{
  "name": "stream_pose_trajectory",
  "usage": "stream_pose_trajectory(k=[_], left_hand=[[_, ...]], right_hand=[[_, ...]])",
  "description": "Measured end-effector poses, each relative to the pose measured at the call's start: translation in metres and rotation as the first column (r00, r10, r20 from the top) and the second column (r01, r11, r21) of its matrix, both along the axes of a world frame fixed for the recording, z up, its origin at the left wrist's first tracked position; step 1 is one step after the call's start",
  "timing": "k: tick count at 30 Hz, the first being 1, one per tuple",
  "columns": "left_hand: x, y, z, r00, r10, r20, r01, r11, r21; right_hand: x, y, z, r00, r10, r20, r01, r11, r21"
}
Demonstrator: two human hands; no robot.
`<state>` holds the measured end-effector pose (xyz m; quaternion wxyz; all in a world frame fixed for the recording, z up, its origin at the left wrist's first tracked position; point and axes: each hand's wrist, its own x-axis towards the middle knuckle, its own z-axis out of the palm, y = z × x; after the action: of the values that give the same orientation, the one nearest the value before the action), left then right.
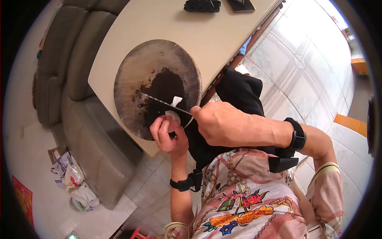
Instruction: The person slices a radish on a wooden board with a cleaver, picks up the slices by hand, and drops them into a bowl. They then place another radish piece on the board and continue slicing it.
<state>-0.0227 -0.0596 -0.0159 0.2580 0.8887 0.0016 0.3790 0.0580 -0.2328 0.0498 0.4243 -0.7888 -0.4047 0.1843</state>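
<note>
My right hand (223, 123) is closed around the handle of a knife (161, 101), its blade reaching left over the round wooden chopping board (133, 67). With curled fingers, my left hand (169, 135) grips a pale white, rounded piece of food (174, 118) close under the blade. Its exact kind I cannot make out. A small white cut piece (176, 100) lies on the board just beyond the blade. Dark, wet-looking staining covers the board's middle. The handle is mostly hidden in my right fist.
The board rests on a cream table (159, 20). Toward its far edge lie a black object (202, 5) and a phone-like dark item (241, 4). A grey leather sofa (95, 139) stands at left, with plastic bags (75, 179) on a light surface beside it.
</note>
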Motion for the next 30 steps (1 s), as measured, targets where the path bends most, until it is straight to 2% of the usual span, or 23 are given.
stream_pose_trajectory(k=[5, 7, 13, 15, 20, 25, 30], left_hand=[[0.002, 0.0, -0.001, 0.999, -0.02, 0.037, 0.019, 1.0, 0.013], [0.001, 0.0, -0.003, 0.999, -0.022, 0.03, 0.024, 0.997, -0.074], [0.002, 0.005, -0.004, 0.997, -0.047, 0.055, 0.047, 0.999, -0.002], [-0.002, 0.009, -0.008, 0.998, -0.052, 0.032, 0.051, 0.999, 0.013], [0.0, 0.009, -0.005, 0.996, -0.086, 0.027, 0.085, 0.996, 0.034], [0.001, 0.005, -0.007, 0.998, -0.029, 0.047, 0.029, 1.0, -0.008], [0.002, 0.001, -0.002, 0.999, -0.035, 0.039, 0.038, 0.997, -0.066]], right_hand=[[-0.002, -0.01, 0.006, 0.994, -0.071, 0.088, 0.074, 0.997, -0.028], [-0.012, -0.015, 0.019, 0.995, -0.018, 0.097, 0.016, 1.0, 0.019], [-0.026, -0.02, 0.027, 0.992, 0.093, 0.083, -0.087, 0.993, -0.075], [-0.029, -0.022, 0.029, 0.987, 0.069, 0.144, -0.062, 0.997, -0.051], [-0.027, -0.018, 0.028, 0.991, 0.068, 0.118, -0.067, 0.998, -0.016], [-0.014, -0.007, 0.025, 0.991, 0.086, 0.105, -0.086, 0.996, -0.002], [-0.008, 0.008, 0.016, 0.993, 0.052, 0.107, -0.064, 0.991, 0.118]])
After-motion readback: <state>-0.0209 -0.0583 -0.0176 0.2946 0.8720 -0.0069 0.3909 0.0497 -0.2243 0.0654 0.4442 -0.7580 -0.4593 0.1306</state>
